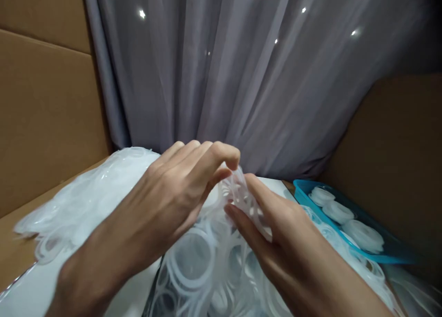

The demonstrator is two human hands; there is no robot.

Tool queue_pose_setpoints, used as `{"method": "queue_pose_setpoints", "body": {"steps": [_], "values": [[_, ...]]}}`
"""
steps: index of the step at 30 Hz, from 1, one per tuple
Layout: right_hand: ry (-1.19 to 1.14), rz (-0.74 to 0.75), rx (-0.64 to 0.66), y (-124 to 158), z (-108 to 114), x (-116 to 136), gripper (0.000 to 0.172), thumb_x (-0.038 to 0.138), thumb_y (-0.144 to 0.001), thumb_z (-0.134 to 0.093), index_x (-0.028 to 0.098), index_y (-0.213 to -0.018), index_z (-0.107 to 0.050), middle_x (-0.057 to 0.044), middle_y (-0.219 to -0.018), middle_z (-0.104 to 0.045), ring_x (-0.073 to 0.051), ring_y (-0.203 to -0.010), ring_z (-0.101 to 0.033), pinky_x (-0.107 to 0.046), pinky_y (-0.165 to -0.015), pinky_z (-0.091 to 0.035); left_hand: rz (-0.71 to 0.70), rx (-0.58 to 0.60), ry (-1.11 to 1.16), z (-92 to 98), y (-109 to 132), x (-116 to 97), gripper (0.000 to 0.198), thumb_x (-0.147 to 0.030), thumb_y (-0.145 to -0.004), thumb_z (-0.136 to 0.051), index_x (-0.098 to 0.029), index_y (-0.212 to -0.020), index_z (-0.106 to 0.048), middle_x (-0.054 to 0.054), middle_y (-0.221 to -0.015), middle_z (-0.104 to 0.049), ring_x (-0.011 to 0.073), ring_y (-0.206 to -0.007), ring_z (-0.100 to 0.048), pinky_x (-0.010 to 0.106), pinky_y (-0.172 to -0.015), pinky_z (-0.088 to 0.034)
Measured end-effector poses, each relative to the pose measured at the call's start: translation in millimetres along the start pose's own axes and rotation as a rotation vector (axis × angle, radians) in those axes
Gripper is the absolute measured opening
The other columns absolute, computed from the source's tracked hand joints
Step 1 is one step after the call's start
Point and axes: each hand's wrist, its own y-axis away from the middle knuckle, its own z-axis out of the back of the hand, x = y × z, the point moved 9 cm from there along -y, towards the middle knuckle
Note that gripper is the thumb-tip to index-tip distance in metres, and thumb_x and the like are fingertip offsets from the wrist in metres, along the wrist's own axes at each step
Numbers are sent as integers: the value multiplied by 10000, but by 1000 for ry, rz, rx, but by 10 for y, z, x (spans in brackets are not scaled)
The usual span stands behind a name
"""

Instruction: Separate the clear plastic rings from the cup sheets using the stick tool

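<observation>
Rings lie heaped near, mid-scene; just above, a bunch is held up. Left hand seems to pinch its far end; right hand grips it, thumb opposing fingers. Apparently separating; next calls for gentle teasing apart.

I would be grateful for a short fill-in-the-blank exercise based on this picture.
1. The translucent piece is ____ the left hand and the right hand.
2. The tray holding the round whitish pieces is coloured ____.
3. The bright spots on the grey curtain are shaped like ____.
4. The brown panel on the left is made of ____.

Missing words: between; blue; stars; cardboard.
</observation>
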Motion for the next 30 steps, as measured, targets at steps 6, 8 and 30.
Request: {"method": "queue_pose_setpoints", "body": {"steps": [6,8,30], "values": [[157,65,112,16,103,-168,339,214,-999,-549,322,-1301,-658,-64,-1232,-737,-235,-1030,-739,-290,-778,-646,81,-68,-14,143,104,76,349,-343,-1086,-570,-294,-1424,-494,10,-1242,-663,172,-935,-681,335,-829,-542],[140,32,128,-49,190,-300,272,220,-994,-539,287,-1174,-732,-67,-1129,-770,-224,-915,-758,-292,-742,-645,97,-23,-37,174,119,96,363,-326,-1067,-611,-337,-1419,-519,-22,-1249,-673,163,-925,-687,338,-881,-549],[359,-109,-701,-10,1083,-976,191,353,-945,-736,197,-844,-781,24,-667,-619,-123,-603,-513,-288,-587,-373,496,131,537,-78,334,1099,217,-436,-1021,-651,-247,-1058,-751,26,-970,-777,200,-938,-748,275,-821,-578]]}}
